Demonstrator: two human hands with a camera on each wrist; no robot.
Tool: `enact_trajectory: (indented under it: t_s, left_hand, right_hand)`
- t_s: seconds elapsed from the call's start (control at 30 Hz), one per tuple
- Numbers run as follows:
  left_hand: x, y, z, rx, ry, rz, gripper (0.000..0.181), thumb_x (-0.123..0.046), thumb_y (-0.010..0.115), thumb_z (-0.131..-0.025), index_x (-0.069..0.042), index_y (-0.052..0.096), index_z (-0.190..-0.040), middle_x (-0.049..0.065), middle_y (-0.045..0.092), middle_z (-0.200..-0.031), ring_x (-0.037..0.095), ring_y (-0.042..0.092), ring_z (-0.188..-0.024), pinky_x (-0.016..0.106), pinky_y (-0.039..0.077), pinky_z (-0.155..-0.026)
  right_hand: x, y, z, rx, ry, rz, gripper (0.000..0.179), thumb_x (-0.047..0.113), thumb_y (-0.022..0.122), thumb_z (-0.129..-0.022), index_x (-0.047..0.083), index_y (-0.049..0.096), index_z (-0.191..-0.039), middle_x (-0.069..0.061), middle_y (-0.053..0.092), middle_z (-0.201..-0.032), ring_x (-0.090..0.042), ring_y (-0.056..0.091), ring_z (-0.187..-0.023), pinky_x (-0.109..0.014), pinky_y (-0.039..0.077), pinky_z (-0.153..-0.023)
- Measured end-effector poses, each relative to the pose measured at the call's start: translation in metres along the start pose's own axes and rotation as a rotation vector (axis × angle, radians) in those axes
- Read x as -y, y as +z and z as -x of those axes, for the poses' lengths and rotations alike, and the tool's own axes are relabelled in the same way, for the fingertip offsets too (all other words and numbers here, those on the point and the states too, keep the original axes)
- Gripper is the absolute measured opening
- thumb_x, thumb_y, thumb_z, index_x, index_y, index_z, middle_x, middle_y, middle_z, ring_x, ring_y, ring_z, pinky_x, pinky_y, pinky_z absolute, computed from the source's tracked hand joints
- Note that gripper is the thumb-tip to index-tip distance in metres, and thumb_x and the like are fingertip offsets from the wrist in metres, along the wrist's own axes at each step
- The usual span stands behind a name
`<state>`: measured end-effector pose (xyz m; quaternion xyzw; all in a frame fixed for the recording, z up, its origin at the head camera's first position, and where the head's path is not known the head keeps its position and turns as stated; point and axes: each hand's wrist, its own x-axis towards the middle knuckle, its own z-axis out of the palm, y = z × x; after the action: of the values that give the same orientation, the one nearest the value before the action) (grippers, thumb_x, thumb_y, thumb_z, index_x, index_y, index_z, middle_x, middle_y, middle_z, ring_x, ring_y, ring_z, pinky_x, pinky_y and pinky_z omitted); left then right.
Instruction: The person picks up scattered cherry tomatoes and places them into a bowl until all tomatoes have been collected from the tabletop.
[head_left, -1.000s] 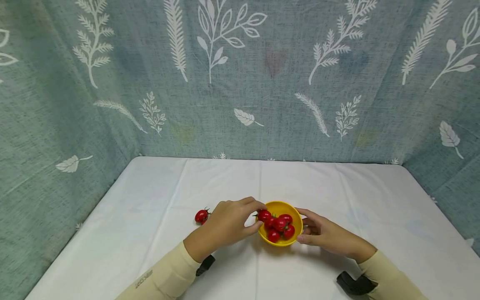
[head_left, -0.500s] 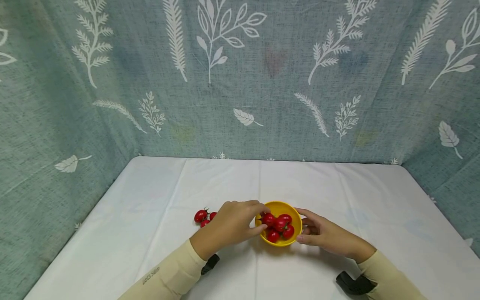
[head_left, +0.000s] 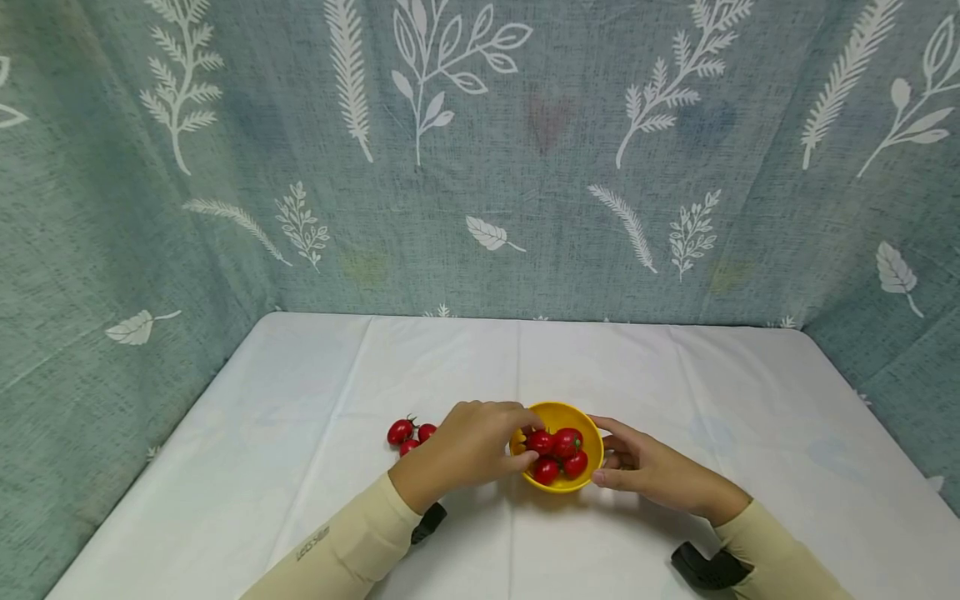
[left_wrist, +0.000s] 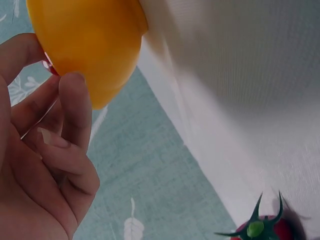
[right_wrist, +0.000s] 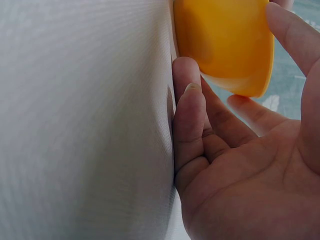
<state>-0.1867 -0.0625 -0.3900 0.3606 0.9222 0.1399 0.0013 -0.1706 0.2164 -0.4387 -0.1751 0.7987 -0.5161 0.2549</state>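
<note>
A yellow bowl [head_left: 558, 414] with several red cherry tomatoes [head_left: 567, 441] in it stands on the white-covered table. My left hand [head_left: 472, 446] reaches over its left rim, thumb and forefinger round a cherry tomato [head_left: 540, 442] inside. In the left wrist view only a sliver of red shows between these fingers beside the bowl [left_wrist: 95, 45]. My right hand [head_left: 652, 475] holds the bowl from the right, thumb at the near side and forefinger along the far side. Its lower fingers curl beside the bowl's base, close to the cloth, in the right wrist view.
Left of the bowl, several cherry tomatoes [head_left: 401, 432] with green stems lie on the white tablecloth [head_left: 300, 400], partly behind my left hand. A green-blue curtain [head_left: 465, 275] with white leaf prints encloses the back and sides.
My left hand has moved slightly right, taking its cherry tomato from the rim down among the others. More tomatoes show on the table behind that hand. The right hand and bowl stay nearly still.
</note>
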Motion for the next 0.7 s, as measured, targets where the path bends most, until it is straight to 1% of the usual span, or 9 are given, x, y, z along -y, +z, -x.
enact_trajectory:
  t_s: [0.27,0.43,0.57,0.7]
  left_hand:
    - [-0.0013,0.0032,-0.0054,0.041,-0.019,0.001,0.032,-0.038,0.075,-0.088,-0.024,0.073,-0.117,-0.01,0.073,-0.112,0.004,0.063,-0.089,0.022,0.051,-0.073]
    - [-0.0016,0.0037,-0.0072,0.069,-0.031,0.011,0.032,-0.04,0.075,-0.089,-0.024,0.074,-0.117,-0.01,0.073,-0.113,0.005,0.062,-0.092,0.025,0.052,-0.077]
    - [-0.0014,0.0048,-0.0082,0.077,-0.041,0.017,0.032,-0.041,0.075,-0.089,-0.025,0.074,-0.117,-0.008,0.072,-0.113,0.005,0.062,-0.092,0.024,0.051,-0.075]
    - [-0.0014,0.0052,-0.0085,0.083,-0.049,0.025,0.033,-0.041,0.075,-0.088,-0.025,0.074,-0.117,-0.007,0.071,-0.112,0.005,0.06,-0.087,0.022,0.05,-0.071]
  right_hand:
    - [0.0003,-0.0007,-0.0003,0.003,0.003,0.0,0.079,0.029,0.068,-0.095,0.016,0.022,-0.159,-0.015,0.059,-0.131,-0.027,0.061,-0.104,-0.029,0.05,-0.083]
    - [0.0008,-0.0012,0.0008,0.007,-0.004,0.003,0.08,0.029,0.068,-0.095,0.014,0.022,-0.159,-0.016,0.06,-0.129,-0.025,0.062,-0.103,-0.028,0.05,-0.083]
    - [0.0008,-0.0012,0.0007,0.005,-0.009,0.005,0.08,0.028,0.069,-0.095,0.014,0.022,-0.159,-0.016,0.06,-0.129,-0.024,0.062,-0.102,-0.028,0.05,-0.082]
    - [0.0002,-0.0011,0.0005,0.002,-0.016,0.009,0.08,0.028,0.069,-0.095,0.015,0.022,-0.159,-0.016,0.06,-0.129,-0.025,0.062,-0.102,-0.028,0.05,-0.081]
